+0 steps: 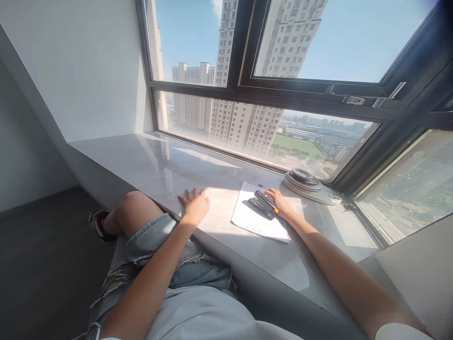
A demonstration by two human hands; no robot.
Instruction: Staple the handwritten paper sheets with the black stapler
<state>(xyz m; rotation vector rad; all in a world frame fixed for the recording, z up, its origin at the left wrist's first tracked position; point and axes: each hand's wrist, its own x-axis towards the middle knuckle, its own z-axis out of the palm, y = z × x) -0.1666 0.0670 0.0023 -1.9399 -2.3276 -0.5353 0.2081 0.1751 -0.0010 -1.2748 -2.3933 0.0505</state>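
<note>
My left hand (195, 205) lies on the pale window sill (155, 163) near its front edge, palm down, with the fingers apart and nothing in them. A black stapler (266, 205) with an orange piece at one end sits on white sheets of paper (260, 227). Just right of the stapler, my right hand (279, 200) rests with its fingers partly stretched out along the far side. The stapler hides part of that hand, and I cannot tell whether they touch. A small dark piece (260, 185) lies at the far edge of the paper.
Right of the paper, a stack of round plate-like discs (303, 180) stands by the window corner. A dark window frame (226, 94) closes off the back. My bent knee (136, 203) is against the sill's front edge. A white wall (95, 61) borders the left end.
</note>
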